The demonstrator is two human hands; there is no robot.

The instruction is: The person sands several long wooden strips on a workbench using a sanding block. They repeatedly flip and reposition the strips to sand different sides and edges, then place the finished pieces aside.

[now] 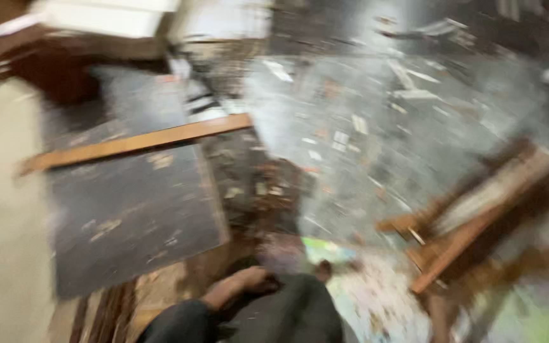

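Observation:
The head view is heavily motion-blurred. Neither my left hand nor my right hand shows clearly. At the bottom centre are my legs in dark trousers [287,314]. A bare limb that looks like a foot [249,282] sticks out from the left trouser leg onto the floor. A second bare tip [323,270] shows just right of it. Nothing is held.
A dark flat board [128,209] lies on the floor at left with a long wooden strip [141,141] across its top. A wooden frame piece [471,216] lies tilted at right. Paper scraps and debris litter the grey floor [376,127]. A pale surface [1,209] runs along the left edge.

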